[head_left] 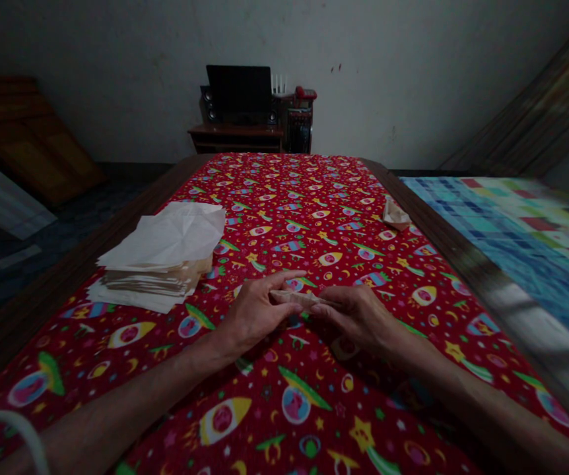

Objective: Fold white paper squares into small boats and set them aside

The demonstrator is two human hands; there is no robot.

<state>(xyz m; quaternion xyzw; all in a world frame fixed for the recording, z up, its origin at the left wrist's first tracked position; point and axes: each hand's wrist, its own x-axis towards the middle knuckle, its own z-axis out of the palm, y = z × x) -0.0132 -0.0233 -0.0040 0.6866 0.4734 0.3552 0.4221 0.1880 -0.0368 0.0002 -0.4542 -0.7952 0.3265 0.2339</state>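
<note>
Between my two hands, above the red patterned cloth point(309, 224), is a small piece of folded paper point(298, 299), pale and narrow. My left hand point(259, 307) grips its left end, with the thumb along the near side and the index finger stretched out beyond it. The right end is pinched between the thumb and fingers of my right hand point(356, 310). A stack of paper sheets point(170, 237), white on top and browner below, lies left of my left hand. Farther off to the right sits a folded paper piece point(396, 214), near the cloth's edge.
Dark wooden borders point(131, 227) run along the table's sides. A bed with a checked cover point(507, 244) adjoins on the right. Beyond the far end stand a black monitor point(239, 92) and speakers on a small desk point(235, 132). A white curved cable point(17, 422) shows at lower left.
</note>
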